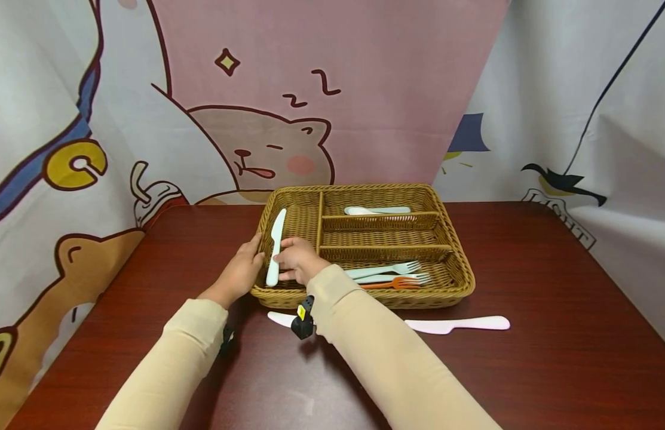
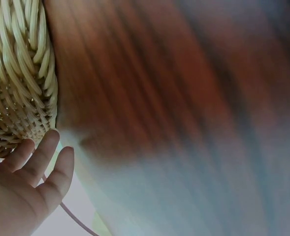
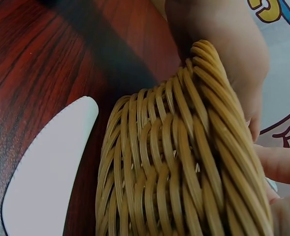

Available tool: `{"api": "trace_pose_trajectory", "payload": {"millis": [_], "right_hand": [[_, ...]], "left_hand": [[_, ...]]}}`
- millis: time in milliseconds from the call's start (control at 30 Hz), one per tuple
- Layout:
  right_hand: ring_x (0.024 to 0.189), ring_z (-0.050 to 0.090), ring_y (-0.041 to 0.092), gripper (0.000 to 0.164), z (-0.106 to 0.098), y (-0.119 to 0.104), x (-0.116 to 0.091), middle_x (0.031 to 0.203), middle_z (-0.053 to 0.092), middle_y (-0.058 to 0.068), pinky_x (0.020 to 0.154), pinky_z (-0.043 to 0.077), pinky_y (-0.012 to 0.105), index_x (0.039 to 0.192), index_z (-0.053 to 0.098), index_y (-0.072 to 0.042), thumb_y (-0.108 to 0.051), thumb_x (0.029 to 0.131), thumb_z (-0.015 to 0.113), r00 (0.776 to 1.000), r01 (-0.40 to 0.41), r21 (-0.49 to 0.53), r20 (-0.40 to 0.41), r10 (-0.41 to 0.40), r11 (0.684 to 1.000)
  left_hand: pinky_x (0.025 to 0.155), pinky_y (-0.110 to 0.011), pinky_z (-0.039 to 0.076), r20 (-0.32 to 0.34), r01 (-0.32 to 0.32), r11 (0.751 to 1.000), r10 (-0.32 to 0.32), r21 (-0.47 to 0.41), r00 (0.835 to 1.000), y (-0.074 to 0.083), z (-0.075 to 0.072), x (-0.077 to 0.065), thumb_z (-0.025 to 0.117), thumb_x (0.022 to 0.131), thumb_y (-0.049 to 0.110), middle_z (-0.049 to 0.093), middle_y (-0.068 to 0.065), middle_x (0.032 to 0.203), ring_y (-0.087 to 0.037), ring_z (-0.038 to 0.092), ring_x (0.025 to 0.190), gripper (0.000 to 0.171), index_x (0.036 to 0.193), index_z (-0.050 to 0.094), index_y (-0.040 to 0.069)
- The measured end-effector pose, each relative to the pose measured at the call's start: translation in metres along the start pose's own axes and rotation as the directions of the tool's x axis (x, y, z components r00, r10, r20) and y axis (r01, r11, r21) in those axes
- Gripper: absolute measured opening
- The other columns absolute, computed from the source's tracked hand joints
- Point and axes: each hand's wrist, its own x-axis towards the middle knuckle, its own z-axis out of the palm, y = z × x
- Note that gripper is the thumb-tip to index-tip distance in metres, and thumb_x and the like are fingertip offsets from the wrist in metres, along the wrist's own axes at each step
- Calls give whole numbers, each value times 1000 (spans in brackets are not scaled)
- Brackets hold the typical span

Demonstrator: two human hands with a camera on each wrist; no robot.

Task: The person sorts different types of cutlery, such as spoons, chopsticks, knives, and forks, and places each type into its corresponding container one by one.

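Observation:
At the left end of a wicker cutlery basket (image 1: 461,280), my right hand (image 1: 302,261) pinches the handle of a pale mint knife (image 1: 276,239). The blade points toward the far side, over the left compartment. In the right wrist view the basket wall (image 3: 169,172) hides most of this hand; a sliver of the knife (image 3: 272,184) shows between its fingers. My left hand (image 1: 238,275) rests against the basket's outer left side, fingers extended. The left wrist view shows the left hand's fingers (image 2: 60,172) beside the weave.
Mint forks (image 1: 388,270) and an orange fork (image 1: 402,283) lie in the front compartment. Mint and white cutlery (image 1: 377,210) lies in the back one. In front of the basket are a pale pink knife (image 1: 480,323) and a whitish blade (image 1: 280,319), partly under my right arm.

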Motion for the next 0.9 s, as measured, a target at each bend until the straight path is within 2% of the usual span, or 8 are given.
{"api": "trace_pose_trajectory", "payload": {"millis": [333, 433, 467, 567, 667, 700, 900], "right_hand": [[121, 53, 38, 46, 4, 4, 2, 128, 54, 25, 89, 52, 47, 134, 47, 0, 11, 91, 56, 999, -23, -11, -28, 23, 1000], [118, 56, 38, 44, 5, 9, 11, 124, 56, 25, 86, 54, 46, 130, 48, 0, 13, 89, 56, 999, -28, -18, -36, 27, 999], [114, 58, 39, 42, 4, 14, 21, 120, 58, 26, 81, 55, 45, 127, 49, 1, 13, 88, 58, 999, -21, -15, -28, 21, 1000], [113, 58, 39, 41, 5, 18, 28, 120, 58, 27, 77, 56, 43, 125, 51, 1, 14, 87, 58, 999, -28, -31, -35, 27, 999], [113, 58, 38, 42, 6, 18, 24, 120, 56, 27, 79, 56, 45, 126, 50, 2, 15, 87, 55, 999, -29, -30, -40, 28, 999], [114, 57, 37, 44, 8, 14, 16, 122, 55, 26, 83, 55, 46, 129, 49, 3, 17, 87, 53, 998, -33, -33, -49, 32, 999], [97, 63, 34, 48, 9, 11, 7, 107, 52, 19, 80, 56, 44, 127, 47, 8, 24, 82, 47, 998, -8, -49, -58, 6, 999]], "left_hand": [[113, -55, 21, 18, 12, 1000, -12, -3, 1000, 0, 0, 1, 29, 106, 20, 19, -28, 154, -42, 23, 141, 57, 155, 7, 3], [113, -55, 21, 17, 13, 1000, -13, -8, 1000, 0, 0, 1, 30, 106, 20, 19, -27, 154, -42, 23, 141, 57, 155, 7, 3], [113, -55, 21, 17, 13, 1000, -13, -10, 1000, 0, 0, 1, 29, 106, 20, 19, -27, 154, -41, 23, 141, 57, 155, 7, 3], [113, -55, 22, 9, 9, 1000, -9, -10, 1000, 0, 0, 1, 30, 105, 19, 20, -27, 154, -41, 24, 141, 57, 155, 8, 3], [112, -54, 23, -1, 0, 1000, 0, -4, 1000, 0, 0, 1, 31, 105, 19, 22, -28, 153, -41, 25, 140, 57, 155, 9, 2], [113, -54, 23, -5, -2, 1000, 2, -4, 1000, 1, 0, 1, 31, 105, 19, 22, -28, 153, -41, 26, 140, 57, 155, 9, 2], [113, -52, 23, -26, -15, 1000, 15, -9, 1000, -1, 1, 1, 32, 104, 19, 24, -27, 152, -40, 27, 140, 57, 155, 12, 2]]}}
